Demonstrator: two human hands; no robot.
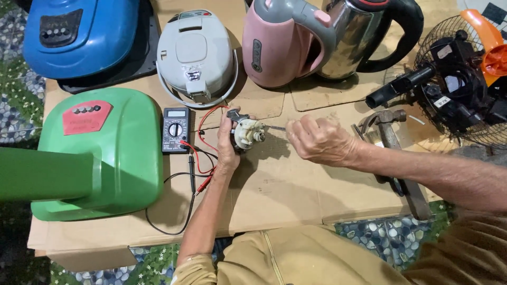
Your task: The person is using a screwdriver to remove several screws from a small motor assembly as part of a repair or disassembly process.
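Left hand: your left hand [228, 143] wraps its fingers around a small white motor [246, 132], tilting its face toward you for access.
Right hand: just right of the motor, your right hand [319, 140] pinches a thin screwdriver [275, 127], tip aimed at the motor.
Meter: a black multimeter [175, 129] lies just left of the motor, its red and black leads [198, 163] trailing below.
Surface: flattened cardboard [285, 195] on a pebbled floor [388, 237].
Surroundings: a white rice cooker [195, 55], a pink kettle [277, 45] and a steel kettle [348, 37] sit beyond the motor; a hammer [393, 153] and a fan [459, 79] to its right.
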